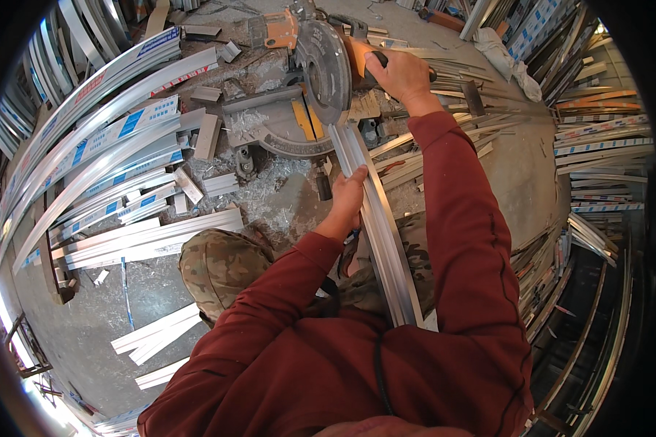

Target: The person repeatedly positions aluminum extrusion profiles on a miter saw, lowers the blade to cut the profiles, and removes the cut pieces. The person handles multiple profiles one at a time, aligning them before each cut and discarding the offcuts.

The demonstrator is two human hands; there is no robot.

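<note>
My right hand (402, 77) is wrapped round the black-and-orange handle (363, 61) of a miter saw, at the top centre. The saw's round grey blade guard (323, 71) stands upright just left of that hand. My left hand (348, 195) grips a long silver aluminium profile (383, 231) with grooves along its length. The far end of the profile lies by the saw's base, just below the guard; its near end reaches back to my waist. A yellow insert (303, 119) shows in the round saw table (270, 135). The blade's edge is hidden by the guard.
Long aluminium profiles (98, 124) with blue-printed film lie stacked on the left. Metal shavings (266, 193) and short offcuts (206, 138) litter the floor round the saw. Loose white strips (157, 333) lie lower left. Racks of profiles (601, 146) line the right side.
</note>
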